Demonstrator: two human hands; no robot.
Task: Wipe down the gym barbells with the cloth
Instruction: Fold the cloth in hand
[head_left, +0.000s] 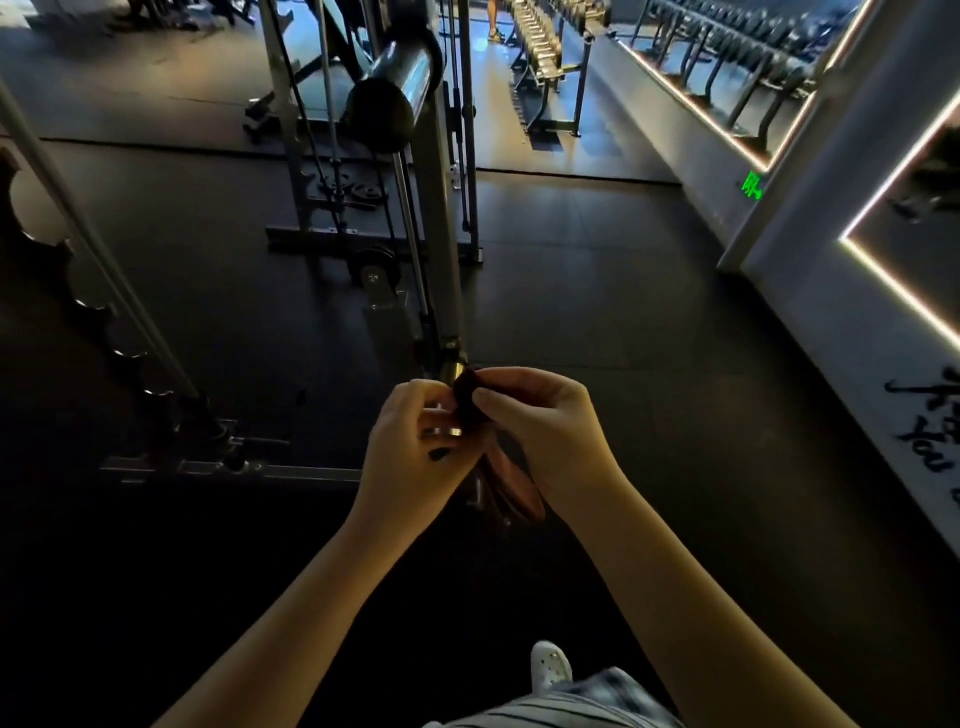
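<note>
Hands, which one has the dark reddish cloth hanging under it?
The right hand: its thumb pinches the dark reddish cloth, which trails below its palm. The left hand only curls beside the cloth's top.

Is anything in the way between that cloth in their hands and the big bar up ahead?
Nothing visible does. The left hand and right hand hold the cloth just before the machine's upright; the barbell end sits higher up that frame, unobstructed.
</note>
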